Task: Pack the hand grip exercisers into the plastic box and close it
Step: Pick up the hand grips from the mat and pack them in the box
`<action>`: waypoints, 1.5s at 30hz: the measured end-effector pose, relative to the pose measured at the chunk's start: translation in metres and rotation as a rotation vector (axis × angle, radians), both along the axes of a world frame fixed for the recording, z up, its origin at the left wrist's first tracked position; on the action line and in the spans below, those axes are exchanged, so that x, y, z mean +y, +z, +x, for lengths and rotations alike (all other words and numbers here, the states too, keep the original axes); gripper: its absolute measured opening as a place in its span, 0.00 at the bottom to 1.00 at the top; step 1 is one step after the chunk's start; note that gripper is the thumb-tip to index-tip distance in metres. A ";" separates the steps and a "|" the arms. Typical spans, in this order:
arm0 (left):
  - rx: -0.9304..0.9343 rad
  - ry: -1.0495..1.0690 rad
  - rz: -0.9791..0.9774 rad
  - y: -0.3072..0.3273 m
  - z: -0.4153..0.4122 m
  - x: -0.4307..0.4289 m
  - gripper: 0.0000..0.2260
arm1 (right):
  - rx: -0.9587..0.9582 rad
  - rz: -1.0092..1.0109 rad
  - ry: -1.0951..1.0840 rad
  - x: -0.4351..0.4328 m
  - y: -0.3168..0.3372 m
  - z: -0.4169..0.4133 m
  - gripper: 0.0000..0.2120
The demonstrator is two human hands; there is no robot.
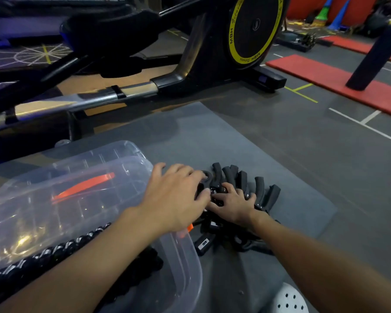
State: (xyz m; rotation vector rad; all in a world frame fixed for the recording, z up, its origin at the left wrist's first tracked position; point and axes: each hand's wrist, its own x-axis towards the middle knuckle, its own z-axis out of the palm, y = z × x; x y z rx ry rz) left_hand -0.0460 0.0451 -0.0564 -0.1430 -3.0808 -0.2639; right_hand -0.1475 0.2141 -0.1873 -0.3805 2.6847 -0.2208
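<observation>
While the hand grip exercisers (242, 184) lie heaped on the mat (280, 154), beside the plastic box (190, 263) at its left edge, none looks packed and the box is not yet closed; the left hand (174, 199) curls its grip round one, and the right hand (233, 204) rests spread.

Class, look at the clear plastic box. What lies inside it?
Inside the plastic box a black braided rope shows, and an orange strip, perhaps on the lid. The left forearm hides part of the floor; no hand grip exercisers are visible inside.

Plastic box (182, 254) crowds the left; mat (291, 172) free rightward.
</observation>
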 end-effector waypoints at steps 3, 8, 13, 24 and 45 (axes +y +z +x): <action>0.009 0.014 -0.045 -0.003 -0.002 -0.001 0.24 | 0.106 -0.194 -0.008 0.019 0.009 0.012 0.23; 0.025 0.003 -0.070 -0.007 -0.005 -0.002 0.22 | 0.231 -0.227 -0.074 0.062 0.004 0.043 0.34; 0.027 0.015 -0.071 -0.007 -0.003 -0.003 0.20 | 0.165 -0.245 -0.059 0.088 -0.015 0.066 0.38; 0.032 0.033 -0.100 -0.009 -0.006 -0.004 0.20 | 0.120 -0.207 -0.145 0.071 -0.002 0.055 0.38; 0.089 -0.044 0.781 0.081 0.081 -0.030 0.02 | 0.596 -0.472 0.475 0.018 0.214 0.119 0.29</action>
